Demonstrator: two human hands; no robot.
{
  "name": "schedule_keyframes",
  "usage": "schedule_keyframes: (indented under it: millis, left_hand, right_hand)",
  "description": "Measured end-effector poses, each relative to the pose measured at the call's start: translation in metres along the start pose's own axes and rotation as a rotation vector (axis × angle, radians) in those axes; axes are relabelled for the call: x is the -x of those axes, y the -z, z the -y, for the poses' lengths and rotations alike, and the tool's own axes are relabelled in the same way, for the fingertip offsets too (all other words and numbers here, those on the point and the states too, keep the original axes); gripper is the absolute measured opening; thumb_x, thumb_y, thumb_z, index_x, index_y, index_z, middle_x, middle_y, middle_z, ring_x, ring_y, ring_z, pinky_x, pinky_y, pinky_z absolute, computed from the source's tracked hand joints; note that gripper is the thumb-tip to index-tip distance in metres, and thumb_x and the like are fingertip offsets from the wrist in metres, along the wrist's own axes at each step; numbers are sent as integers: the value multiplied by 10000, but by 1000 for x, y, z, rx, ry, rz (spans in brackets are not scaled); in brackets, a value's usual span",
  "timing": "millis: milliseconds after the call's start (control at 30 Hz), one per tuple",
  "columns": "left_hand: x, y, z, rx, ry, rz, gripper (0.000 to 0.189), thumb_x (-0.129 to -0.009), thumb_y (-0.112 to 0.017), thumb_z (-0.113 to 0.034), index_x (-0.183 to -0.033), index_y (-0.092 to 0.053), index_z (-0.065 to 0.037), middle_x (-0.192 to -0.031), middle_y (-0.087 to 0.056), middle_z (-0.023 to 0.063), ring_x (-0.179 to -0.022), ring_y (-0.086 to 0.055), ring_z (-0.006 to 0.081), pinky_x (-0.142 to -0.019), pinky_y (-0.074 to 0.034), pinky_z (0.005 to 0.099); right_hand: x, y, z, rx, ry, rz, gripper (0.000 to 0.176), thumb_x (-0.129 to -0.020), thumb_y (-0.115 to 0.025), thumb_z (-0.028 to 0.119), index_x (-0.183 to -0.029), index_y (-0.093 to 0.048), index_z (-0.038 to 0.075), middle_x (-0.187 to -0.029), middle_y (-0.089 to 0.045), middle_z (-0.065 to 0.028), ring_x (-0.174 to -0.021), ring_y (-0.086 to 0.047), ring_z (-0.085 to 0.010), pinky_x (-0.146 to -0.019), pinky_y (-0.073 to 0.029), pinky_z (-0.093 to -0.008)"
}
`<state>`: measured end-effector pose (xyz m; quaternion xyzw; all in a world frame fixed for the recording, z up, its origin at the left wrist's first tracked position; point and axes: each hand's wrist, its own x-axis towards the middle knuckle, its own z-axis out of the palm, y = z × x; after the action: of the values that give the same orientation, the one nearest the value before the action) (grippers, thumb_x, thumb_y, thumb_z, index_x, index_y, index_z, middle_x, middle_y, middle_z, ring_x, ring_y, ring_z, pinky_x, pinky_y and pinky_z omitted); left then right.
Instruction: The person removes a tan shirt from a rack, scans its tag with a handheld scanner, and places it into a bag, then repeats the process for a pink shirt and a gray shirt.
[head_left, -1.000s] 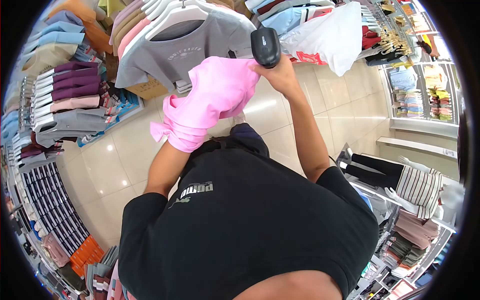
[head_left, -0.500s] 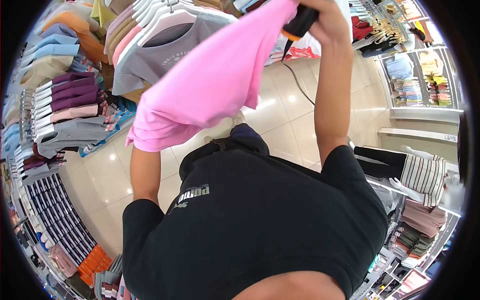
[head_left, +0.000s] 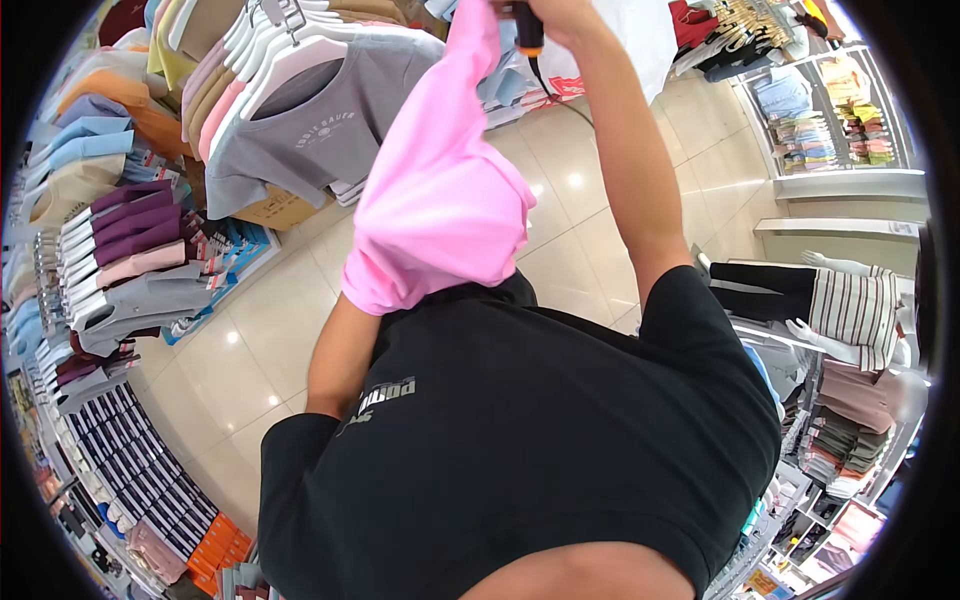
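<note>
A pink T-shirt (head_left: 430,225) hangs in front of me, bunched low and stretched to a narrow strip at the top edge of the view. My left forearm (head_left: 345,350) goes up into its lower opening, so the left hand and fingers are hidden under the cloth. At the top, my right hand (head_left: 562,20) is wrapped around a black corded handheld device (head_left: 530,28) with an orange band, perhaps a garment steamer. Its dark cord (head_left: 556,95) trails down behind my right forearm. The shirt's upper end lies right beside the device.
A rack of hanging shirts, a grey T-shirt (head_left: 325,120) foremost, stands at upper left. Purple shirts (head_left: 140,225) hang farther left, above rows of dark boxes (head_left: 130,445). Tiled floor (head_left: 250,340) lies below. A mannequin in a striped top (head_left: 850,310) is at right.
The pink shirt has swung from a wide diagonal spread to a narrower, more upright hang. My right hand and the device have moved left and up; my left forearm has shifted right.
</note>
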<state>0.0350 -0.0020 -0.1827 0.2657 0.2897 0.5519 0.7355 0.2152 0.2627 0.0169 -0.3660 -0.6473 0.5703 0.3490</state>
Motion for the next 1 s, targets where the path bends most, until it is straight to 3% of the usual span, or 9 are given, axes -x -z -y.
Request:
schedule_keyframes:
  millis: [33, 100, 233, 367, 500, 667, 767, 900, 1000]
  left_hand:
    - [-3, 2, -5, 14, -20, -15, 513, -1025, -517, -340, -1468, -438, -95, -1391, -558, 119, -1201, -600, 269, -970, -523, 442]
    - [-7, 7, -14, 48, -50, -37, 515, -1026, -514, -345, -1468, -437, -93, -1394, -557, 121, -1205, -598, 270, -974, -521, 443]
    - [-11, 16, -27, 90, -111, -102, 520, -1028, -508, -353, -1469, -435, -88, -1399, -554, 124, -1212, -595, 271, -983, -516, 444]
    - [-10, 27, -35, 108, -148, -154, 525, -1030, -501, -362, -1470, -434, -84, -1404, -551, 127, -1219, -591, 272, -992, -512, 446]
    - [15, 36, -42, 103, -151, -176, 531, -1032, -495, -371, -1470, -433, -79, -1410, -548, 129, -1226, -588, 274, -1000, -507, 447]
    - [47, 55, -65, 60, -190, -208, 538, -1034, -487, -382, -1471, -431, -73, -1416, -544, 133, -1234, -583, 275, -1011, -501, 449]
    - [54, 86, -110, 14, -236, -223, 543, -1036, -483, -389, -1471, -430, -69, -1420, -542, 135, -1239, -581, 276, -1017, -498, 450]
    - [72, 109, -148, -3, -253, -223, 549, -1038, -476, -398, -1472, -428, -64, -1426, -539, 138, -1246, -577, 277, -1026, -493, 451]
    - [80, 119, -163, 13, -249, -199, 555, -1039, -472, -404, -1472, -427, -61, -1430, -537, 140, -1252, -575, 278, -1032, -489, 452]
  right_hand:
    - [-14, 14, -38, 38, -99, 119, 297, -833, -661, 40, -1110, -642, -63, -988, -716, -179, -877, -700, -248, -814, -566, -355]
    - [24, -5, -47, -20, -91, 55, 263, -781, -834, 147, -947, -669, 26, -914, -684, -73, -796, -701, -168, -662, -542, -282]
    - [71, -24, -103, -82, -157, 118, 405, -828, -820, 276, -1089, -675, 2, -961, -706, -93, -955, -706, -199, -838, -541, -308]
    - [136, -52, -143, -740, -157, 253, 515, -936, -699, 373, -1268, -571, 1, -1198, -631, -120, -1206, -587, -270, -1056, -456, -449]
    - [155, -64, -176, -1061, 18, 554, 675, -853, -755, 342, -1377, -473, 23, -1070, -600, -102, -1107, -577, -280, -1091, -390, -495]
    - [151, -37, -161, -874, -37, 542, 697, -721, -761, 212, -1334, -518, -13, -1145, -632, -162, -1051, -571, -214, -875, -473, -335]
    - [145, -18, -160, -816, 127, 418, 737, -709, -725, 301, -1319, -523, -61, -1155, -643, -223, -811, -606, -170, -698, -482, -262]
    - [136, 0, -139, -855, 210, 533, 966, -725, -698, 435, -1365, -376, -213, -819, -693, -181, -441, -446, -101, -503, -371, -204]
    - [130, -5, -138, -969, 342, 415, 945, -761, -694, 492, -1512, -342, 38, -1458, -407, -303, -1314, -432, -372, -1111, -336, -478]
